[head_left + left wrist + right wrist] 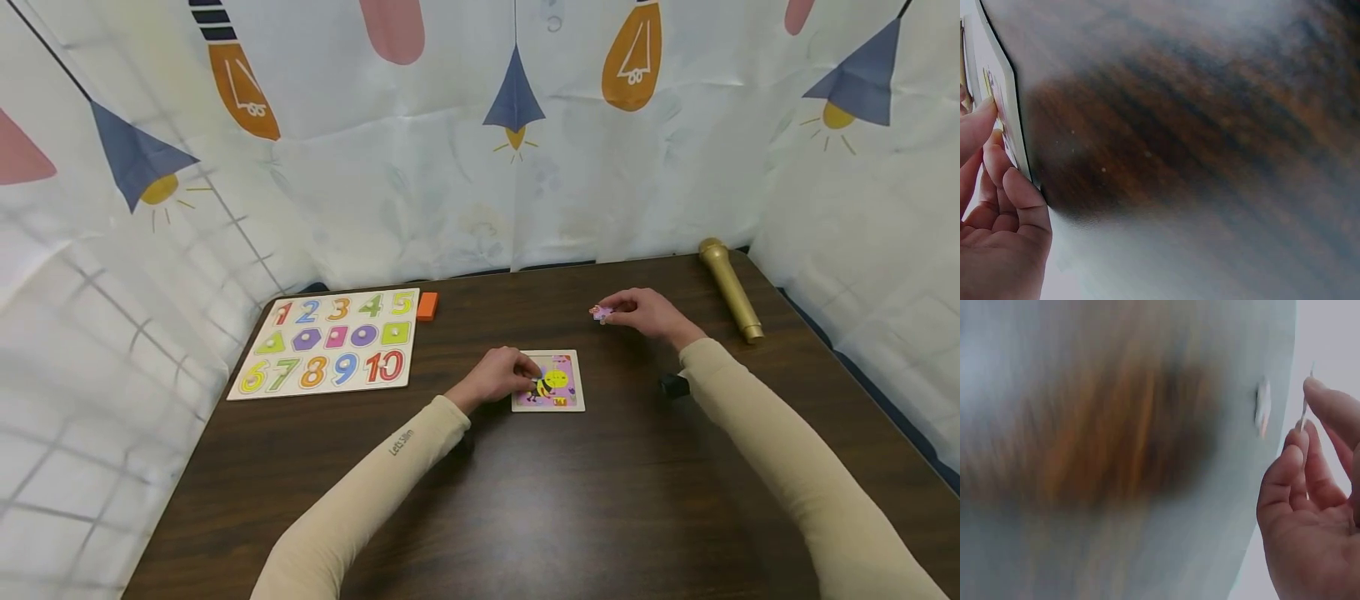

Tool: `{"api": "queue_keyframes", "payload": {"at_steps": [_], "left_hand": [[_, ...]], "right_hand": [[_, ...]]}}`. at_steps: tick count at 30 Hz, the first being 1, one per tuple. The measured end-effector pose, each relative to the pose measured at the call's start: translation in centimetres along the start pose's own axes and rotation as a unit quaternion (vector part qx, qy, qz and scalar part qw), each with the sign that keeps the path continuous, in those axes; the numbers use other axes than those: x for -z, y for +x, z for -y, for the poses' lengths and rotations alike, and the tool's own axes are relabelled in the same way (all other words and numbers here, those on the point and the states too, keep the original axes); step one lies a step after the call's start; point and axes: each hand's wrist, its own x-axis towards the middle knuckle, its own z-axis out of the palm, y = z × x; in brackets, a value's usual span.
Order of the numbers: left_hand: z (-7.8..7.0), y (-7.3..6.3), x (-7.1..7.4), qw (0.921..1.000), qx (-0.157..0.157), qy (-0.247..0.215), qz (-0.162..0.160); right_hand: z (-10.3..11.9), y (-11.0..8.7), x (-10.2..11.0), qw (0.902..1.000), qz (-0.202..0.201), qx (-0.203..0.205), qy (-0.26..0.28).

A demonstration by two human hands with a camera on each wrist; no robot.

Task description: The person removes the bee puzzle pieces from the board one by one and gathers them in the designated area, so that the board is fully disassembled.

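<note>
A small square bee jigsaw puzzle (556, 380) in a pale wooden frame lies in the middle of the dark table. My left hand (498, 377) is over its left part, with thumb and fingertips curled down onto the picture; I cannot tell whether they pinch a piece. In the left wrist view, the left hand (1007, 206) sits right at the board's pale edge. Farther right and back, my right hand (643, 312) pinches a small pink jigsaw piece (599, 312) between thumb and fingers. The right wrist view shows this piece (1305, 412) edge-on, very thin.
A number and shape board (322, 343) lies at the back left, with an orange block (427, 306) at its corner. A gold microphone (731, 292) lies at the back right. Beyond the right fingertips shows a blurred, small whitish thing (1263, 407). A patterned curtain (450, 167) hangs behind the table.
</note>
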Motion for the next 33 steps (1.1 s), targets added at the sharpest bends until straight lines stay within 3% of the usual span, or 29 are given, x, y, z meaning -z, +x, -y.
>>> {"api": "queue_keyframes", "payload": {"at_steps": [9,20,33], "left_hand": [[0.0,-0.1,0.0,1.0,0.0,-0.001,0.003],[0.2,0.0,-0.2,1.0,0.005,-0.005,0.006],[-0.1,0.0,0.0,0.9999,0.005,-0.01,0.005]], "right_hand": [[-2.3,-0.2,2.2,0.9992,-0.005,-0.039,-0.006],[-3.7,-0.2,1.8,0.9973,-0.002,-0.05,-0.054],[-3.9,-0.1,1.8,0.9968,0.001,-0.053,-0.059]]}}
